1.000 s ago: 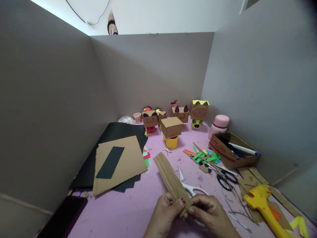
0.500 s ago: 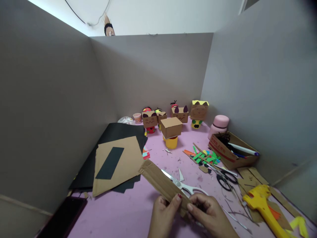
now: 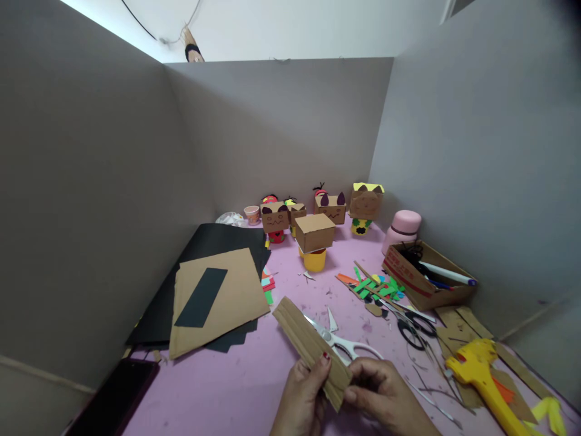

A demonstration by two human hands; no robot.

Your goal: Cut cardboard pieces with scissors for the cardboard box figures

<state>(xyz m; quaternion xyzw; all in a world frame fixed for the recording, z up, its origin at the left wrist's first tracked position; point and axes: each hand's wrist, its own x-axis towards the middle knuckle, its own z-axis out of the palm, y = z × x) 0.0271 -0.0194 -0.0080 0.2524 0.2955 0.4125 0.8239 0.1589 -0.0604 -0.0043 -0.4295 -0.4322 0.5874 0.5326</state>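
Observation:
A brown cardboard strip (image 3: 306,342) slants up and to the left above the near part of the table. My left hand (image 3: 303,390) is closed on it, thumb on top and fingers underneath. With thumb and curled fingers, my right hand (image 3: 384,390) pinches the strip's near right edge; its fingertips are partly hidden. Just beyond the strip lie white-handled scissors (image 3: 347,346), partly covered by the strip and my right hand. A small white paper triangle (image 3: 332,320) rests by the blades.
Cardboard sheet (image 3: 236,284) with a black strip (image 3: 202,298) lies left, a phone (image 3: 113,396) nearer. Ahead is a cardboard box on a yellow cup (image 3: 315,260), with cardboard figures (image 3: 275,218) behind. Rightward are black-handled scissors (image 3: 411,333), a pen box (image 3: 422,290) and a yellow glue gun (image 3: 483,375).
The cardboard strip has shifted right and turned, so its near end now shows between my hands. My right fingers have moved to its edge.

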